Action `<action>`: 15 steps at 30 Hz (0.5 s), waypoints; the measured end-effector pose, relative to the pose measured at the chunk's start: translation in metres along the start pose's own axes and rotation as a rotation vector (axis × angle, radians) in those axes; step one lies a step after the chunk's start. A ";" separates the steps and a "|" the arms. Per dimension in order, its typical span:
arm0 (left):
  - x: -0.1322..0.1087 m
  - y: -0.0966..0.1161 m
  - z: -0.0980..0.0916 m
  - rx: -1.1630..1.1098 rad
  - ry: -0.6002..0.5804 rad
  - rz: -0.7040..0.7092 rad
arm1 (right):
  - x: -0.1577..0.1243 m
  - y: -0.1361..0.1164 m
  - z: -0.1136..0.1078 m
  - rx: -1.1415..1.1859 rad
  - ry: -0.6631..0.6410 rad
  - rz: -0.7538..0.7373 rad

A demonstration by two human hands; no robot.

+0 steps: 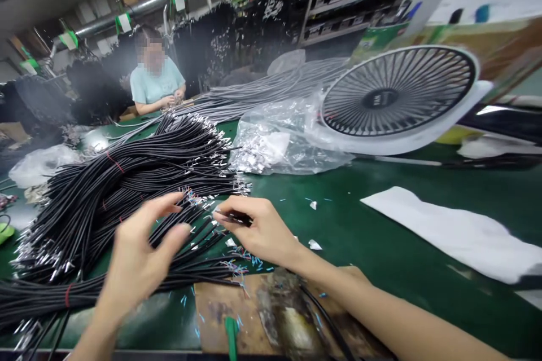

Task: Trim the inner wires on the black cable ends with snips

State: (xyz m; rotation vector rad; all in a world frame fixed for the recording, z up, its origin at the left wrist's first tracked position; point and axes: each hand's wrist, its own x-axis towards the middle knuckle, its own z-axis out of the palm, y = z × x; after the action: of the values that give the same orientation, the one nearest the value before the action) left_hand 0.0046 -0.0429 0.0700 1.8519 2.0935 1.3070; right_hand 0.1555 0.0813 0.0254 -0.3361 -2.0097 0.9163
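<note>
My left hand hovers over a big pile of black cables with stripped metal ends, its fingers apart and curved, thumb and forefinger reaching toward the cable tips. My right hand is closed in a pinch on a black cable that trails back under my forearm across a worn brown board. The two hands are close together near the pile's right edge, on the green table.
A white desk fan stands at the right rear beside a clear plastic bag of metal terminals. White paper lies at the right. A bundle of grey cables runs behind. A person in a light-blue shirt works across the table.
</note>
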 end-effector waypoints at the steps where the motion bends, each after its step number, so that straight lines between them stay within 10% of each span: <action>1: 0.003 -0.002 0.009 -0.041 -0.083 0.027 | 0.000 -0.001 0.000 0.006 0.003 0.016; 9: 0.009 -0.016 0.049 -0.322 -0.212 -0.188 | -0.001 0.002 0.002 0.068 0.044 -0.006; 15: -0.004 -0.012 0.038 -0.326 -0.237 -0.176 | 0.003 0.004 0.012 0.516 -0.208 0.366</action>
State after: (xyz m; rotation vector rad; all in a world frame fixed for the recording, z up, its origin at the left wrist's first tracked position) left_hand 0.0169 -0.0249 0.0364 1.5638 1.7579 1.2308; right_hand 0.1442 0.0803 0.0200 -0.3306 -1.8352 1.7137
